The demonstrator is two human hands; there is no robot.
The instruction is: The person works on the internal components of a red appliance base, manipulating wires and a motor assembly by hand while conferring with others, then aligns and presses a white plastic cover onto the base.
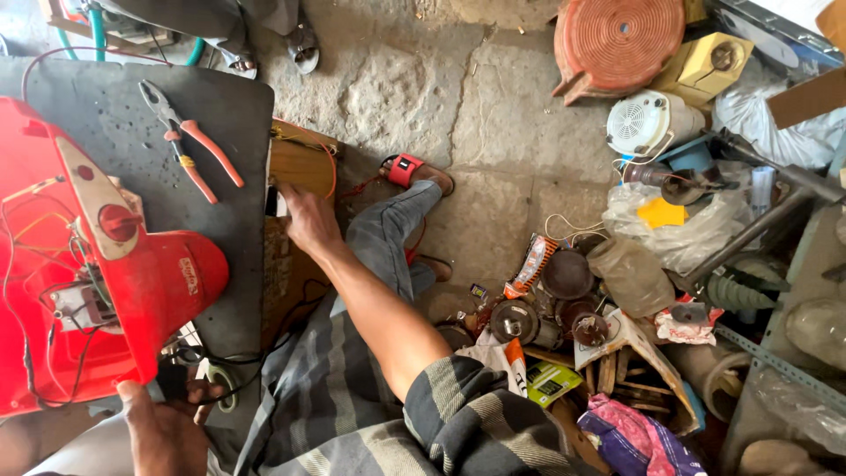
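Observation:
My right hand (pixel 306 220) reaches forward over my knee to the right edge of the dark worktop (pixel 220 106), and its fingertips pinch a small black and white object (pixel 275 202) beside a wooden box (pixel 304 163). At the bottom left, my left hand (pixel 166 429) curls around a dark part (pixel 173 379) with black wires, just under the lip of a red plastic appliance housing (pixel 150 282). The housing lies open on the worktop, showing wires and a red knob. Orange-handled pliers (pixel 189 145) lie on the worktop beyond it.
To the right, a heap of small motors, round metal parts, plastic bags and packets (pixel 573 300) covers the stone floor. An orange ribbed disc (pixel 621 40) and a white fan unit (pixel 648 122) sit farther back. Another person's sandalled feet (pixel 300 44) are at the top.

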